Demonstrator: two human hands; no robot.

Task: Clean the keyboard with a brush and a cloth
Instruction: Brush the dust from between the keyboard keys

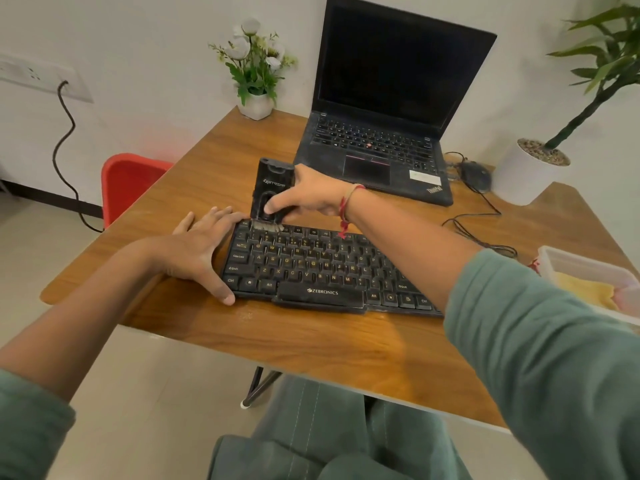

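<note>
Head view shows one black keyboard [322,271] lying in the middle of the wooden surface [311,348], and one black brush [272,192] touches its far left key row with the bristles, with the grip of the right hand [311,194] clamped around the brush body. The left hand [197,247] has its grip apart, fingers spread flat against the keyboard's left edge. Behind stand one open laptop [391,98], one mouse [476,176] and two plants, a flower pot [256,105] and a white planter [530,171]; at the right one clear box [581,263] holds one yellow cloth [585,291].
</note>
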